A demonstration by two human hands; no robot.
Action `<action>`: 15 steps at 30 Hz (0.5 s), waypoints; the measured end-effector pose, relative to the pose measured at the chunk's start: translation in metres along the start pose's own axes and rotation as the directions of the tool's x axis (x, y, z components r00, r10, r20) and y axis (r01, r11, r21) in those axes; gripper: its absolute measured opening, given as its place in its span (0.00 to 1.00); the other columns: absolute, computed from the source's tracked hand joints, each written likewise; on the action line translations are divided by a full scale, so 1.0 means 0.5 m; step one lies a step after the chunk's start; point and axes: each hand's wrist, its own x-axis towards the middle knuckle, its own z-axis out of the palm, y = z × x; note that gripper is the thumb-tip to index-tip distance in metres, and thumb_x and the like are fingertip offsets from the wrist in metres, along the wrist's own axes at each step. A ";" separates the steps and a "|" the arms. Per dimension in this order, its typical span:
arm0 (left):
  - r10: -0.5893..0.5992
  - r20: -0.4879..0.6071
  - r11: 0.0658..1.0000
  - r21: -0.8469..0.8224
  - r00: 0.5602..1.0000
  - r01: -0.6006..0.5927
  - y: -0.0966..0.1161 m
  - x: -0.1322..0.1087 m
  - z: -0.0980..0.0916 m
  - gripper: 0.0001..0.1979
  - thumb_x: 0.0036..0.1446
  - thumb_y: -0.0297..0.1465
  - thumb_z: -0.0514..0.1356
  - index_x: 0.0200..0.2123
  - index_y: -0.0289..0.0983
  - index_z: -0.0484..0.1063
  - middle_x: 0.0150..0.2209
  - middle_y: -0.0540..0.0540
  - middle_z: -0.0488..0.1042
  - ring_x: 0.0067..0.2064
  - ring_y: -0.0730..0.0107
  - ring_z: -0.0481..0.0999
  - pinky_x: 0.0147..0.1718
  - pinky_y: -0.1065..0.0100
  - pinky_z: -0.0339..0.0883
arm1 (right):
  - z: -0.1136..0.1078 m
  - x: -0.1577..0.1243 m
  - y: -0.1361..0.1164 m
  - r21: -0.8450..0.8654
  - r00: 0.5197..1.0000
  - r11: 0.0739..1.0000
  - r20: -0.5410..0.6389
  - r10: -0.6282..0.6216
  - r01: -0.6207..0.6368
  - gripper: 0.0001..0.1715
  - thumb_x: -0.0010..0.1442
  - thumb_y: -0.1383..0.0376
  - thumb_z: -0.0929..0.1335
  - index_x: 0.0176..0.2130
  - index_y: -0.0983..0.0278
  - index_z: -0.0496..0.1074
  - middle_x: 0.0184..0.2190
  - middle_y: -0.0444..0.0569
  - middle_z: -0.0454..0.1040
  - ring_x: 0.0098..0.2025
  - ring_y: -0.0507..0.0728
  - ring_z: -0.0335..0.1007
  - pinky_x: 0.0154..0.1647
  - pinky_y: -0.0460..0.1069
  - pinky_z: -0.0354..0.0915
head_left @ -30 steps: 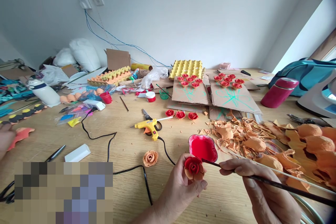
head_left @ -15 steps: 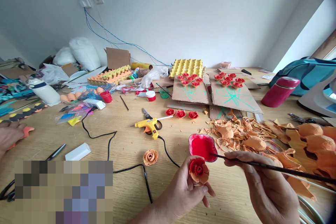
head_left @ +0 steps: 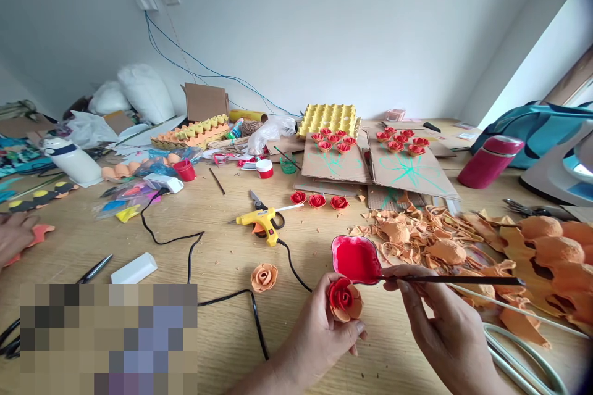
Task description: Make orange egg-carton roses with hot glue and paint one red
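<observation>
My left hand (head_left: 331,327) holds an egg-carton rose (head_left: 345,300) between thumb and fingers. Its centre is red, while some outer petals show bare orange. In my right hand (head_left: 440,315) is a dark-handled paintbrush (head_left: 467,280), gripped like a pen. The brush tip is close to the rose and the near edge of a small dish of red paint (head_left: 354,259); the bristles are hard to make out. An unpainted orange rose (head_left: 264,277) lies on the table to the left. Behind the dish stand three red roses (head_left: 317,200) in a row.
A yellow glue gun (head_left: 259,220) and scissors (head_left: 258,199) lie mid-table, with a black cord trailing. Orange carton scraps (head_left: 417,234) spread at right. Cardboard panels (head_left: 412,166) with red roses stand behind. Another person's hand (head_left: 16,234) is at far left, beside an orange piece.
My right hand has moved left with the paintbrush, bringing its tip from inside the paint dish to near the rose. More of the rose's petals look red.
</observation>
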 end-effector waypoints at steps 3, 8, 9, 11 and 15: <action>-0.009 -0.005 1.000 0.004 1.000 0.009 0.006 -0.001 0.002 0.21 0.48 0.24 0.69 0.45 0.39 0.67 0.34 0.55 0.68 0.28 0.76 0.76 0.19 0.79 0.67 | 0.002 0.000 0.002 0.018 1.000 1.000 0.019 0.001 -0.002 0.07 0.72 0.66 0.66 0.45 0.58 0.74 0.37 0.46 0.85 0.35 0.56 0.85 0.36 0.46 0.79; -0.002 0.000 1.000 0.013 1.000 0.002 0.009 -0.001 0.004 0.21 0.48 0.24 0.68 0.45 0.39 0.67 0.31 0.55 0.67 0.28 0.76 0.74 0.18 0.79 0.64 | 0.002 0.002 -0.002 0.019 1.000 1.000 0.013 -0.018 0.018 0.07 0.71 0.66 0.66 0.44 0.58 0.75 0.35 0.46 0.84 0.34 0.56 0.84 0.35 0.46 0.78; -0.003 0.002 1.000 0.016 1.000 0.003 0.010 -0.001 0.004 0.21 0.48 0.24 0.68 0.45 0.39 0.67 0.31 0.55 0.67 0.28 0.75 0.74 0.18 0.79 0.64 | 0.001 0.002 -0.003 0.021 1.000 1.000 0.007 -0.020 0.020 0.07 0.71 0.66 0.66 0.44 0.58 0.75 0.35 0.46 0.84 0.33 0.55 0.84 0.36 0.46 0.78; -0.001 0.006 1.000 0.023 1.000 0.001 0.010 -0.001 0.004 0.20 0.47 0.23 0.68 0.44 0.38 0.67 0.32 0.55 0.67 0.28 0.75 0.74 0.19 0.78 0.64 | 0.000 -0.001 -0.005 0.032 1.000 0.999 0.002 0.002 -0.002 0.08 0.71 0.65 0.66 0.44 0.58 0.76 0.34 0.46 0.84 0.33 0.55 0.84 0.35 0.46 0.78; 0.017 0.010 0.999 0.033 1.000 -0.017 0.005 -0.001 0.000 0.21 0.47 0.24 0.68 0.45 0.39 0.67 0.32 0.55 0.66 0.28 0.74 0.71 0.20 0.76 0.64 | -0.004 -0.008 -0.006 0.078 0.993 0.990 0.023 0.116 -0.117 0.09 0.73 0.64 0.65 0.48 0.58 0.75 0.34 0.47 0.83 0.33 0.55 0.83 0.34 0.45 0.78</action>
